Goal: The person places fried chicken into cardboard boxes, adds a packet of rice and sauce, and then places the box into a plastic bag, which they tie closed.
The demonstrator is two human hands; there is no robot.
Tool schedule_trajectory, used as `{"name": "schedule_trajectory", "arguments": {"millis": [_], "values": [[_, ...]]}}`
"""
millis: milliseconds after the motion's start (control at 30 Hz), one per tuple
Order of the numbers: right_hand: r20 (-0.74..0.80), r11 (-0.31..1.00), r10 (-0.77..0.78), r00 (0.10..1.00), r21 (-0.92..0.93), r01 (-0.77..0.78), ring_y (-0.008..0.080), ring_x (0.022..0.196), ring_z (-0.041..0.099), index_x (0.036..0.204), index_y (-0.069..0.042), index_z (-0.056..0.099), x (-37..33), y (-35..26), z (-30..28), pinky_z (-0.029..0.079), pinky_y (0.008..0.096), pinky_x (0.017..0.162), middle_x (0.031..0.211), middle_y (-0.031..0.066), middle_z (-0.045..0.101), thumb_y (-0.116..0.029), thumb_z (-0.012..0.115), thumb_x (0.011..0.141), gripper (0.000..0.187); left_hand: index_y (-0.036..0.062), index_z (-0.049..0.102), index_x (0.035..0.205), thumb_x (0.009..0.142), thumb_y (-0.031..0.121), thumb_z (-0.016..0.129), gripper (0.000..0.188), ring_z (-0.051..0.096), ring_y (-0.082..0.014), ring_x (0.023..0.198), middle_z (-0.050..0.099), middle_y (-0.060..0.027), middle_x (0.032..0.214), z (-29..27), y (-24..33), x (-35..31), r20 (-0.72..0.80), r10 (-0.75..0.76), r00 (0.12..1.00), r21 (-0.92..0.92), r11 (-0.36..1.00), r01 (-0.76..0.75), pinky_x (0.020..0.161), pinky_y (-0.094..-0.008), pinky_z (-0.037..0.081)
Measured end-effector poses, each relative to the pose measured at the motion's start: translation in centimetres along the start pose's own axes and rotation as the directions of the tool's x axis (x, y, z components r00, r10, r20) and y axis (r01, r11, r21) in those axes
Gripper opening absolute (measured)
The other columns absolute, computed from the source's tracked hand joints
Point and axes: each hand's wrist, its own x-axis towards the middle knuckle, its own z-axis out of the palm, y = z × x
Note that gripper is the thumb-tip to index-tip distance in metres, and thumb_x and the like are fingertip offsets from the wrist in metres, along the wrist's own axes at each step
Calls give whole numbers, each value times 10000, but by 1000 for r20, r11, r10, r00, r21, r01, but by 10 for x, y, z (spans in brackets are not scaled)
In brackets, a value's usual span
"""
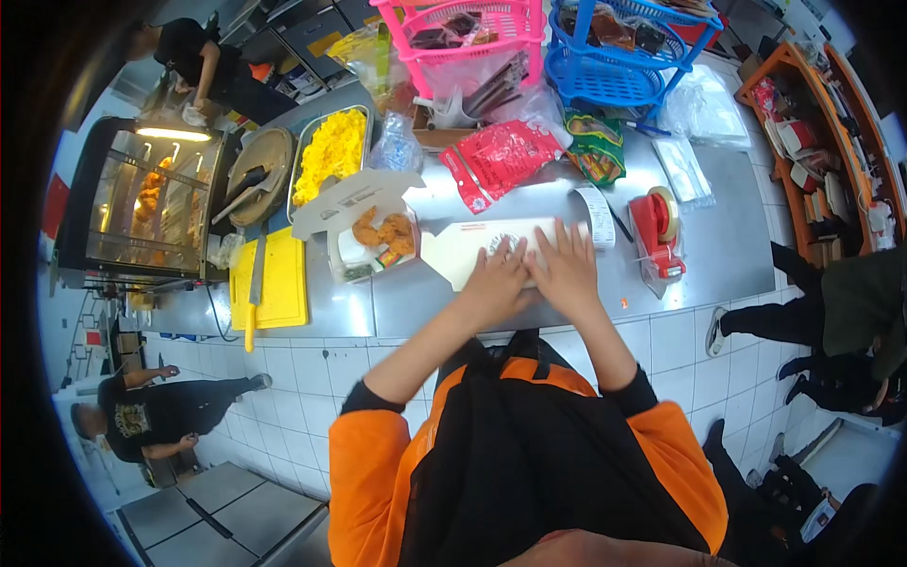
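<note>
On the steel worktop (737, 241), an open white cardboard box (364, 227) holds fried chicken; left hand (495, 276) and right hand (567, 266) press flat, fingers released, on a closed white box (472, 246) near the front edge.

1. Both hands, left hand (494, 280) and right hand (565, 267), lie side by side on the closed box (472, 248).
2. Open food box (370, 236) stands left of it.
3. Tape dispenser (657, 231) stands right.
4. Cutting board (271, 282) lies farthest left.

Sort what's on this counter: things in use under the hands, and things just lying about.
In use: left hand and right hand, both flat on the closed white box.

Lying about: open chicken box, tape dispenser, red packet, yellow board, knife, receipt.
</note>
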Motion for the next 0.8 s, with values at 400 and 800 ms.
{"name": "schedule_trajectory", "arguments": {"millis": [400,800], "values": [[40,513,52,998,856,-61,335,1320,310,1427,28,-69,-3,10,28,287,309,1046,1426,283,254,-134,603,840,908,-48,284,1355,754,276,740,821,501,-246,1146,486,-191,1254,2,-47,-3,130,-583,802,-882,302,362,964,-314,388],[431,412,-48,901,830,-375,280,1323,305,1430,-118,-191,12,25,-68,179,368,1093,1423,217,318,-389,403,961,804,-17,281,1391,909,431,495,692,529,-285,1139,567,-189,1199,-42,-84,-20,599,-351,720,-779,-47,625,1015,-420,342]]}}
